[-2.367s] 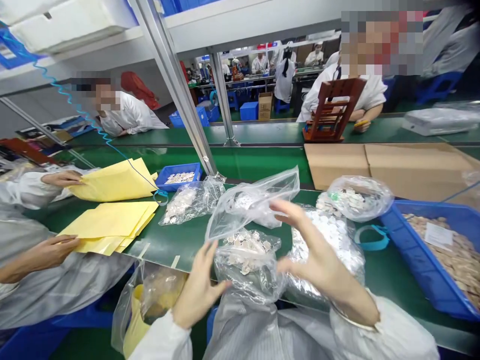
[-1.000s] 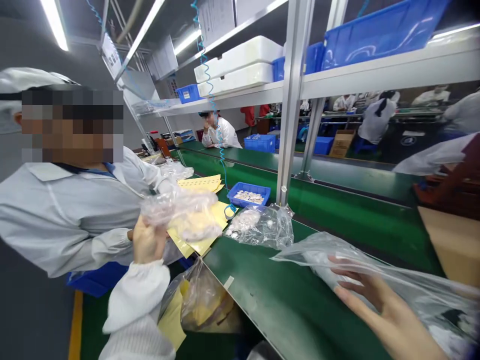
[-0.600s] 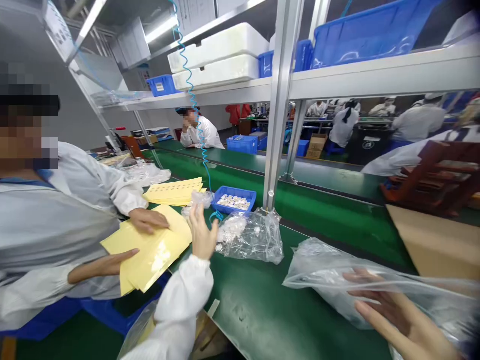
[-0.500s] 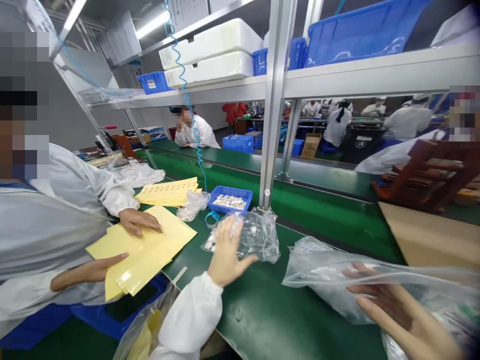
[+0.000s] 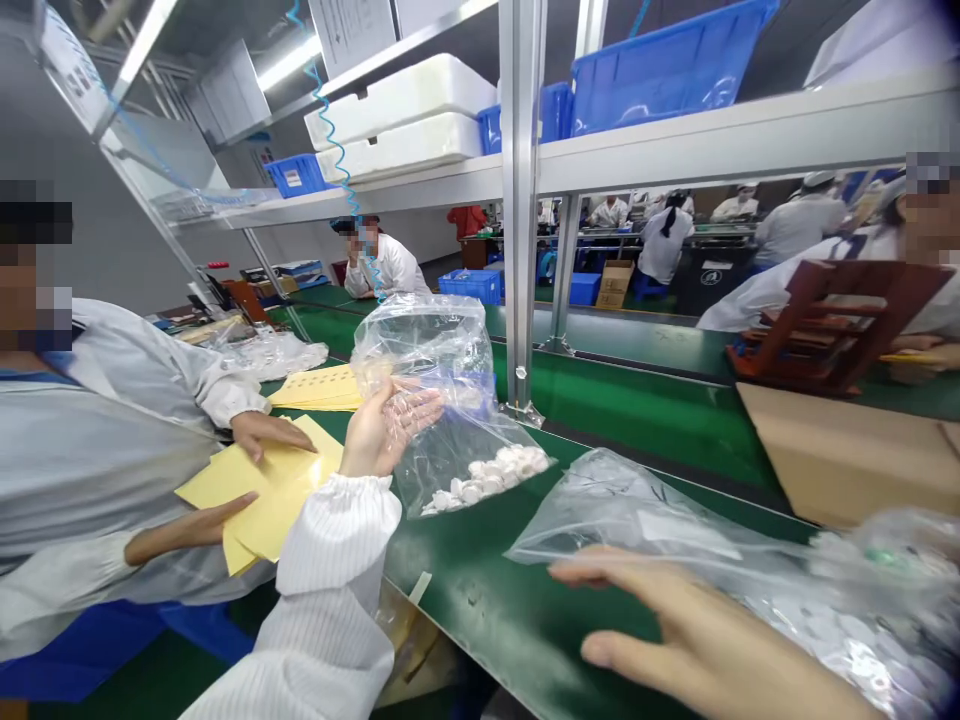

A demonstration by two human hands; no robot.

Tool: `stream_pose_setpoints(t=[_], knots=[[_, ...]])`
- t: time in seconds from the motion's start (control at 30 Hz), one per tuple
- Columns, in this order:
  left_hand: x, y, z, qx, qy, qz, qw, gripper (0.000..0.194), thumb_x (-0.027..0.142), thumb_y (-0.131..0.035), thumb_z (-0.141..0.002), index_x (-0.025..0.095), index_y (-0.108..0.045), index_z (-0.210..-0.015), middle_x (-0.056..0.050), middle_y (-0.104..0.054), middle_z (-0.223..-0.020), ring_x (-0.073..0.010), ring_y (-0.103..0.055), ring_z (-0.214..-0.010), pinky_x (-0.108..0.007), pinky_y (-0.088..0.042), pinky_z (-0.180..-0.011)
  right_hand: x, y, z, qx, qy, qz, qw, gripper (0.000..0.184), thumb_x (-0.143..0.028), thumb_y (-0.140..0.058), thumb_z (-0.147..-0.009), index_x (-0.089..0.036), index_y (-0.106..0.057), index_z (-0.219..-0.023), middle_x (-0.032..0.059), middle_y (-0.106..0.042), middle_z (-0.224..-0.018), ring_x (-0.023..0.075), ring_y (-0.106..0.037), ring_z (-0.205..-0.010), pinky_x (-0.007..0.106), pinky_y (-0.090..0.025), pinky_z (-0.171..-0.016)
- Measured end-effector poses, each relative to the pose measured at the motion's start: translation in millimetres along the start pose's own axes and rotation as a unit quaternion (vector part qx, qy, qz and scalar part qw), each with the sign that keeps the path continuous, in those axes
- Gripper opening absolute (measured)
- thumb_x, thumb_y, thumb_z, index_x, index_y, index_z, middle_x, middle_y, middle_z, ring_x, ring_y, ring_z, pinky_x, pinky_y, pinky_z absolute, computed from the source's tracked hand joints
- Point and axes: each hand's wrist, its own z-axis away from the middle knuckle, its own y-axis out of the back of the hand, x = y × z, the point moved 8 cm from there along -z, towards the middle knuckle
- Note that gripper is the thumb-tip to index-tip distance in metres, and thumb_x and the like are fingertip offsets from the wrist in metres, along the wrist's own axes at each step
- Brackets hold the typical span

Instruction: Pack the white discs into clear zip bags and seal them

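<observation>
A clear plastic bag (image 5: 457, 440) stands raised over the green bench, white round pieces (image 5: 487, 475) gathered along its bottom. My left hand (image 5: 386, 428) holds it at the left side, the thumb up and the fingers stretched behind or inside the clear film; which of the two I cannot tell. My right hand (image 5: 660, 610) is at the front right with thumb and fingers apart, holding nothing. Just beyond its fingertips lies a larger clear bag (image 5: 637, 510), with many whitish pieces (image 5: 840, 640) toward its right end.
At the left a co-worker's hands (image 5: 262, 435) rest on yellow sheets (image 5: 300, 470). More yellow sheets (image 5: 319, 385) lie behind. A metal post (image 5: 519, 210) rises from the bench (image 5: 495, 590). Flat cardboard (image 5: 817, 440) and a brown wooden rack (image 5: 832, 320) are at right.
My left hand has moved left and lifted the clear bag off the bench, its pieces now at the bottom. My right hand has come left, out from behind the larger bag's film.
</observation>
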Motion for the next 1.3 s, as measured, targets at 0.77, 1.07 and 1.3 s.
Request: stream_pose_setpoints(t=[0.77,1.07,1.3], knots=[[54,-52.9,69,-0.039,-0.106,-0.322,0.94,0.035,0.038,-0.043,-0.091,0.017,-0.055,-0.066,-0.003,-0.06,-0.043,-0.0168,-0.054,-0.03,-0.021,-0.035,-0.029,-113,11,-69,0.346,0.374,0.17,0.843,0.09,-0.046,-0.063,-0.081,-0.028,-0.006,-0.148,0.0127,-0.019,-0.153,0.0333,-0.017,-0.143,0.056,-0.021,-0.115],[77,-58.9,125,-0.035,-0.373,-0.448,0.812,0.079,0.041,-0.081,-0.059,0.022,-0.05,-0.128,-0.009,-0.054,-0.133,-0.032,-0.045,-0.129,-0.047,-0.038,-0.107,-96,-2,-111,0.121,0.146,-0.074,0.979,0.02,-0.032,-0.048,-0.09,-0.018,-0.061,-0.092,0.001,-0.062,-0.073,0.0146,-0.056,-0.066,0.025,-0.041,-0.059],[0,-35.6,112,-0.217,-0.053,-0.474,0.852,0.038,0.035,-0.073,-0.069,0.019,-0.065,-0.102,-0.003,-0.07,-0.093,-0.0224,-0.065,-0.084,-0.029,-0.052,-0.074,-89,-6,-94,0.013,0.135,-0.234,0.963,0.04,-0.056,-0.058,-0.079,-0.016,-0.057,-0.076,-0.001,-0.058,-0.07,0.0119,-0.052,-0.064,0.026,-0.042,-0.06]])
